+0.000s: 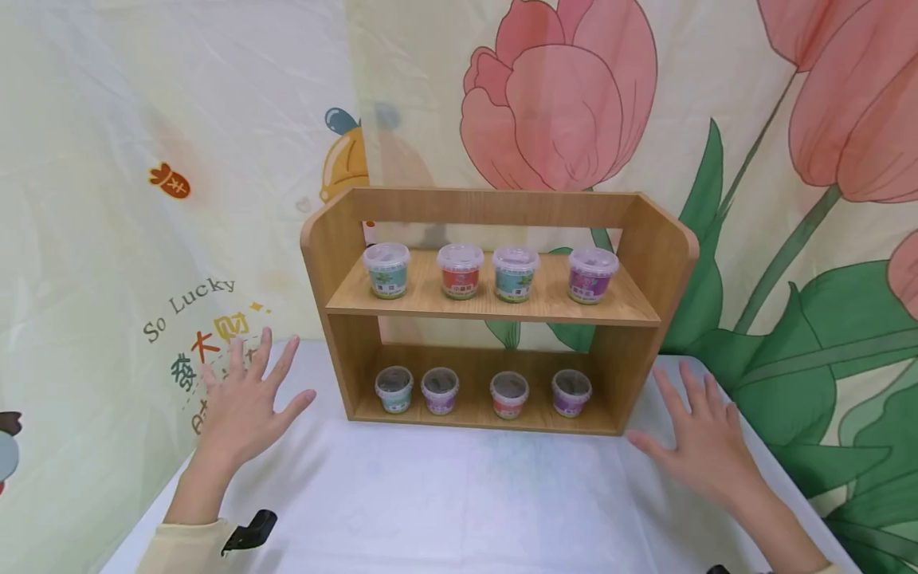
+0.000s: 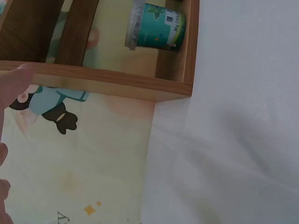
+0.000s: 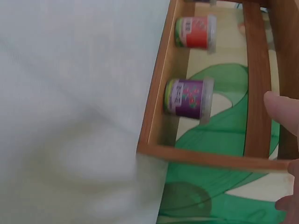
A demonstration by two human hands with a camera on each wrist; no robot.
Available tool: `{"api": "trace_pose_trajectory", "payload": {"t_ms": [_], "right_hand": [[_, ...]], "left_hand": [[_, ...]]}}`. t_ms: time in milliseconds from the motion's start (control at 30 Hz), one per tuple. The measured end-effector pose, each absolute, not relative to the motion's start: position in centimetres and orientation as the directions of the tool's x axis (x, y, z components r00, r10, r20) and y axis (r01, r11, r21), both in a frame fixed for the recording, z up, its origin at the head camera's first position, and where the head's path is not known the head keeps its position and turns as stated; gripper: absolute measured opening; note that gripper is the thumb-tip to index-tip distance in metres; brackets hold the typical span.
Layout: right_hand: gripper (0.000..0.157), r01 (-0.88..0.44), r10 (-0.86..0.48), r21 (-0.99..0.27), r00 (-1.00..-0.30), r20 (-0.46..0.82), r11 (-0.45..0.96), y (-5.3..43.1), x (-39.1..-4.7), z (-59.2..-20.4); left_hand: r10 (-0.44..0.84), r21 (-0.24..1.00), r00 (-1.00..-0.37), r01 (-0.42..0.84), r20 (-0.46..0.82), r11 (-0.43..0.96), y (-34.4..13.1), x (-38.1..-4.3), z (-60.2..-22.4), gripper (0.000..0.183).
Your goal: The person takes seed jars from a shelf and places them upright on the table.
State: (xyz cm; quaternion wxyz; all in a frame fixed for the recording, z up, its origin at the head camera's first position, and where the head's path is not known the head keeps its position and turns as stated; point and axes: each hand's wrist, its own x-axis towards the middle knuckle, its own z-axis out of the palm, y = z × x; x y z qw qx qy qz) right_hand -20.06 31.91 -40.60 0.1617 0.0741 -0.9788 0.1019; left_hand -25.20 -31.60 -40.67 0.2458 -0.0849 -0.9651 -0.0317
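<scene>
A two-tier wooden shelf stands on the white table between my hands. Its upper board carries several small lidded tubs: a teal tub, a red tub, another teal tub and a purple tub. Along the bottom sit a teal tub, a purple tub, a red tub and a purple tub. My left hand is held up left of the shelf, fingers spread, holding nothing. Right of the shelf, my right hand is also spread and holds nothing.
White cloth covers the table. Behind the shelf hangs a curtain printed with large tulips, and another patterned cloth hangs on the left. A black strap end sticks out from my left sleeve.
</scene>
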Motion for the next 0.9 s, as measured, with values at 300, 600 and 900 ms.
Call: {"api": "trace_pose_trajectory", "payload": {"t_ms": [300, 600, 900], "right_hand": [[0.097, -0.218, -0.127, -0.327, -0.952, 0.277, 0.92, 29.0, -19.8, -39.9], [0.073, -0.313, -0.195, -0.433, -0.935, 0.296, 0.845, 25.1, -20.1, -38.0], [0.071, -0.469, -0.356, -0.601, -0.883, 0.306, 0.648, 20.8, -21.6, -36.9]], "left_hand": [[0.147, 0.197, -0.865, 0.27, 0.48, 0.943, -30.3, -25.8, -40.8, 0.095], [0.106, 0.388, -0.848, 0.344, 0.519, 0.855, -28.7, -26.8, -41.6, 0.097], [0.083, 0.569, -0.816, 0.468, 0.572, 0.676, -27.9, -28.3, -43.0, 0.093]]}}
